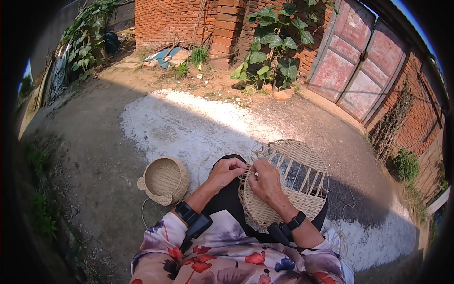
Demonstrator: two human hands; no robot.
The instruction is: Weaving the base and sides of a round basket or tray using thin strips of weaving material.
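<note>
A partly open-woven piece of tan cord or straw, like a basket (302, 163), lies across my lap. Its far end and near end are closely woven, and bare rods with gaps cross its middle. At its left edge my left hand (229, 173) is closed, thumb and fingers pinched on the weave. Right beside it my right hand (266, 180) rests over the same edge with its fingers bent in and closed. Whatever strand lies between those right fingers is too small to make out. The two hands' fingertips nearly meet.
A round woven basket (165, 180) with small side tabs stands on the ground to my left, a cord trailing from it. White powdery material (184, 123) covers the ground ahead. Farther off are a brick wall (175, 21), leafy vines (276, 38) and a faded red double door (357, 57).
</note>
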